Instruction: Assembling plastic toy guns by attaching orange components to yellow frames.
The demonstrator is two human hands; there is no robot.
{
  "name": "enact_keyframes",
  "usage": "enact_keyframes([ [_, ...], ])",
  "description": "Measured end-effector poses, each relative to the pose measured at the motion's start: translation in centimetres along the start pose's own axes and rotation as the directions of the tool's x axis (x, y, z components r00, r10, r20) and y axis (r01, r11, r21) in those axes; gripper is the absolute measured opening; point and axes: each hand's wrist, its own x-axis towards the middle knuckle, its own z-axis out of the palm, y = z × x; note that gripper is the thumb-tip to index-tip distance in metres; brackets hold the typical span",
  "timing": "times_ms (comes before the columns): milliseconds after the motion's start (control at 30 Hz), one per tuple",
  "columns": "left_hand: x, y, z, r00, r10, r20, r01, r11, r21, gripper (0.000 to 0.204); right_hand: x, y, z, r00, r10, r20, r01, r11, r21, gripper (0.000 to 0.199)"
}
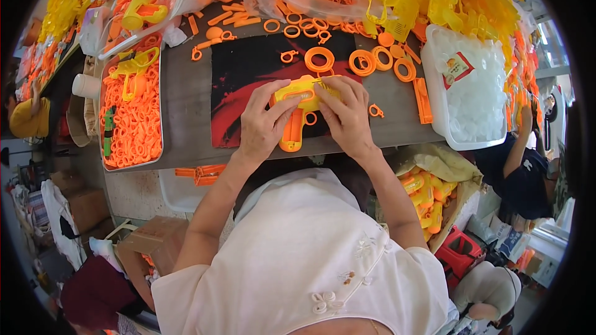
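Note:
Both hands hold a yellow and orange plastic toy gun (292,129) over the dark red and black mat (239,56). My left hand (264,121) grips its left end, with the thumb and fingers closed on the yellow body. On the other end, my right hand (346,111) pinches the body between thumb and fingers. The orange handle points down toward me. Just beyond the toy lies an orange ring (319,59), and a small orange ring with a tab (376,110) is right of my right hand.
At left stands a tray (162,118) full of small orange parts. A white tub (437,87) of clear pieces is at right. Yellow parts (447,0) pile up at the back. Finished-looking toys (428,195) fill a box below the table's right edge. Other people work at both sides.

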Motion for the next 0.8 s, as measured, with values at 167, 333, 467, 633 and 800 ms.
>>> enact_keyframes([
  [167, -0.2, -0.2, 0.1, 1.0, -0.012, 0.013, 0.013, 1.0, -0.021, 0.024, 1.6, 0.3, -0.1, 0.986, 0.161, 0.055, -0.169, 0.945, 0.278, 0.034],
  [333, -0.3, -0.3, 0.1, 1.0, -0.011, 0.025, 0.011, 1.0, 0.003, 0.023, 3.5, 1.0, -0.3, 0.914, 0.281, 0.291, -0.382, 0.838, 0.389, 0.032],
  [467, -0.5, -0.5, 0.3, 1.0, 0.006, 0.01, -0.007, 1.0, 0.026, 0.024, 4.5, 2.6, -0.1, 0.827, 0.314, 0.466, -0.519, 0.745, 0.419, 0.028],
  [633, -0.6, -0.6, 0.5, 1.0, 0.029, -0.007, -0.029, 0.999, 0.03, 0.026, 4.0, 3.4, 0.8, 0.83, 0.291, 0.476, -0.515, 0.728, 0.453, 0.025],
  [800, -0.8, -0.8, 0.7, 0.999, 0.029, -0.017, -0.028, 0.999, 0.029, 0.028, 4.8, 3.4, 0.3, 0.802, 0.275, 0.53, -0.529, 0.739, 0.417, 0.025],
])
